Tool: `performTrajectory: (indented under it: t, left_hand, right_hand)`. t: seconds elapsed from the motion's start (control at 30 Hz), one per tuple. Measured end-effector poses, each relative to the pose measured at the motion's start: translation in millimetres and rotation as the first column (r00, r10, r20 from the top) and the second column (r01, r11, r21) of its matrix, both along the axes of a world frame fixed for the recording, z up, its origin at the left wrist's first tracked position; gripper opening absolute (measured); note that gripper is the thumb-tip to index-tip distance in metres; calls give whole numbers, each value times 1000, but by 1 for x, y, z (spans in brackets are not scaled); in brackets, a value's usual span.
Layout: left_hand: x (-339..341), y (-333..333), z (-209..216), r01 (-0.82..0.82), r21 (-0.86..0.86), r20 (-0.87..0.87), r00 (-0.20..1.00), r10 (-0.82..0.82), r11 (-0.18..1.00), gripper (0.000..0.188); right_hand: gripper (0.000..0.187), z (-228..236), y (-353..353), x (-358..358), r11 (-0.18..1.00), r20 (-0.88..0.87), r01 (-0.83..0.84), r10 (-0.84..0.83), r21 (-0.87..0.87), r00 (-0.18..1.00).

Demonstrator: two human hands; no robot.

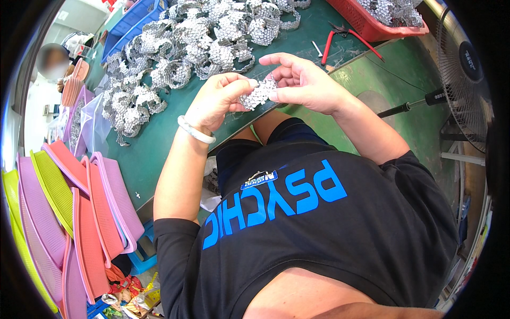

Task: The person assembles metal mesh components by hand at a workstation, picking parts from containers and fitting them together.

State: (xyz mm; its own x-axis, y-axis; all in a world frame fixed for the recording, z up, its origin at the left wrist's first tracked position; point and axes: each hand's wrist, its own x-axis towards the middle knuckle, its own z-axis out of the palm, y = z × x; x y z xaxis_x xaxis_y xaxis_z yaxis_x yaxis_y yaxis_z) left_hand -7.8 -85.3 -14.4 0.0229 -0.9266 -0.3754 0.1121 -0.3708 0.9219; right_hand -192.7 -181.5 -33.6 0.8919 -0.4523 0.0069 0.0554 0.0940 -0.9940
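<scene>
The left hand (pixel 217 98) pinched a silver piece (pixel 258 95) between thumb and fingers above the near edge of the green table (pixel 141 165). The right hand (pixel 305 85) touched its right end with the thumb; whether those fingers gripped could not be told. Similar silver pieces (pixel 212 45) lay heaped beyond.
</scene>
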Motion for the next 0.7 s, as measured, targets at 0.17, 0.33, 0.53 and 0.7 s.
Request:
performTrajectory:
  t: [0.17, 0.33, 0.53, 0.7]
  left_hand:
    - [-1, 0, 1, 4, -10, -6, 1000, -4, 1000, 22]
    - [0, 0, -1, 8, -13, -3, 1000, -8, 1000, 22]
    - [0, 0, -1, 6, -9, -11, 1000, -6, 1000, 22]
    - [-2, 1, -3, -6, -43, -37, 999, 5, 999, 26]
  right_hand:
    - [59, -1, -1, 0, 1000, 8, -8, 8, 5, 1000]
    - [59, 0, -1, 0, 1000, 5, -13, 13, 4, 1000]
    - [58, -1, -1, 0, 1000, 4, -5, 5, -3, 1000]
    - [58, -1, -1, -1, 1000, 3, 7, -7, 11, 1000]
